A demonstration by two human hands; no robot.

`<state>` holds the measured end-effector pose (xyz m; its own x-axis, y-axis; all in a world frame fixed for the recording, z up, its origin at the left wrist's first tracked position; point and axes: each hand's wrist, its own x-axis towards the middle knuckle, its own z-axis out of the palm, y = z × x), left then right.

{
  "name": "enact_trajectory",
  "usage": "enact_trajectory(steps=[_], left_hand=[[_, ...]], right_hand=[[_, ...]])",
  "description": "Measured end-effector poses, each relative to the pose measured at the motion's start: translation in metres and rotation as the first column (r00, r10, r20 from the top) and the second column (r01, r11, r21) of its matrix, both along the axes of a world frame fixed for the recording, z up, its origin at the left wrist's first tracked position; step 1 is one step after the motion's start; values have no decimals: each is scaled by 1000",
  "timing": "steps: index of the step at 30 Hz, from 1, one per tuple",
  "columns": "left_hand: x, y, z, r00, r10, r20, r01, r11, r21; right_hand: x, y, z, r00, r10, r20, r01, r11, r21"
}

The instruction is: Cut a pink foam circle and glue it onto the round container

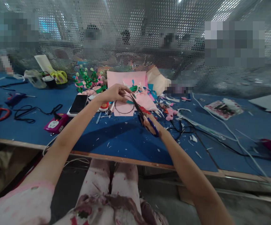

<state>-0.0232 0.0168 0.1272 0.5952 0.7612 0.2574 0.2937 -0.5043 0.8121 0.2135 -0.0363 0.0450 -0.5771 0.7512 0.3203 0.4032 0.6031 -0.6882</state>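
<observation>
My right hand [149, 122] is closed round a pair of scissors [154, 128] with dark blue handles; their dark blades point up and left toward my other hand. Between finger and thumb, my left hand [117, 92] pinches a thin dark hoop [124, 112], which hangs over pink paper [118, 107]. A small green piece [129, 102] shows by the left fingertips and the blade tips; whether the blades touch it I cannot tell. Just behind the hands lie scraps of pink, white and teal material.
Green-leaved craft plants [87, 78] stand at the back left. A phone [78, 104] and a purple power box [55, 123] lie left of my arm. A pink glue gun [170, 113] and cords lie to the right. A perforated metal screen [135, 40] rises behind the blue table [116, 140].
</observation>
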Motion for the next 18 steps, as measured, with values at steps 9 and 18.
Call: enact_trajectory(steps=[9, 18], left_hand=[[0, 0, -1, 1000, 25, 6, -24, 1000, -20], [-1, -3, 3, 1000, 17, -25, -18, 1000, -13]], right_hand=[[0, -3, 3, 999, 1, -33, -3, 998, -55], [0, -3, 3, 1000, -22, -19, 20, 997, -79]])
